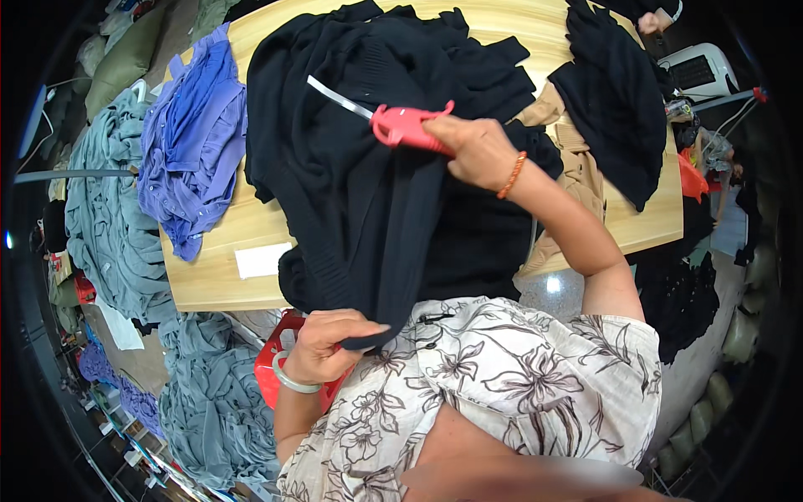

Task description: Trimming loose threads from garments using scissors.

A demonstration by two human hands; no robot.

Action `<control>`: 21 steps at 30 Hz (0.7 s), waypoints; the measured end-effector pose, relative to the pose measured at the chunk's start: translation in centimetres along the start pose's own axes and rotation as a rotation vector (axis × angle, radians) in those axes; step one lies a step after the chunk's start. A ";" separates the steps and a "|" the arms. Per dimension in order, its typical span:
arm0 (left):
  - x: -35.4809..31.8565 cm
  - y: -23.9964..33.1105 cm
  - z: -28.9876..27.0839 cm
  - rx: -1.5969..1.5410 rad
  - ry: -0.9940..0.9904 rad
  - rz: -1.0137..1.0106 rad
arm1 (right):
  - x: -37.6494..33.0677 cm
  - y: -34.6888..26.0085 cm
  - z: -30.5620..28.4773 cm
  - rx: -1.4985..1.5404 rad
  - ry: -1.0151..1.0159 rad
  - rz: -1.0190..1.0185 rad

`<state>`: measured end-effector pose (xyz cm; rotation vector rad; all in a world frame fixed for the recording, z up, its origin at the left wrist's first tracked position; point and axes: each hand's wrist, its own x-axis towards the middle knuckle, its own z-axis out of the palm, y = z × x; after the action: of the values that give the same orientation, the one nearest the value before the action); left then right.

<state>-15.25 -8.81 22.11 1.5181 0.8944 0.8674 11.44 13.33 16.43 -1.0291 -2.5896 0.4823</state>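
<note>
A black knit garment [339,184] with ribbed bands lies spread over the table, its lower end drawn toward me. My left hand [326,343], low near my shirt, is closed on a folded edge of that black fabric. Over the garment's middle, my right hand [478,149] grips a red plastic tool [410,127] with a narrow, silvery-white strip [339,96] sticking out toward the upper left. I cannot make out the tool's exact kind. More black knitwear [485,243] lies beneath and beside the garment.
Purple garments [192,138] hang over the wooden table's [219,284] left side, beside grey-green clothing [117,192]. A white paper [261,260] lies near the front edge. Tan [577,171] and black garments [615,109] lie right. A red basket [272,368] stands below. Another person's hand [649,23] shows far right.
</note>
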 end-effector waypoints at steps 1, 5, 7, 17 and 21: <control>-0.8 0.2 0.3 -0.062 -0.021 -0.016 | -0.5 0.0 -0.9 -0.054 0.086 -0.024; -3.9 0.6 0.7 -0.218 0.015 -0.097 | -4.7 -0.3 -6.4 -0.248 -0.096 0.141; -5.2 0.3 1.1 -0.274 0.067 -0.090 | -8.5 0.2 -8.5 -0.188 -0.069 0.161; -14.1 -5.8 0.6 -0.637 0.462 -0.603 | -17.9 -2.8 -13.3 0.095 -0.261 0.454; -11.9 -12.0 -0.8 -0.655 0.565 -0.604 | -13.9 3.4 -8.2 0.075 -0.263 0.517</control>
<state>-22.22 -17.95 9.70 0.3900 1.2268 1.0061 26.41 7.45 20.12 -1.7162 -2.4727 0.8822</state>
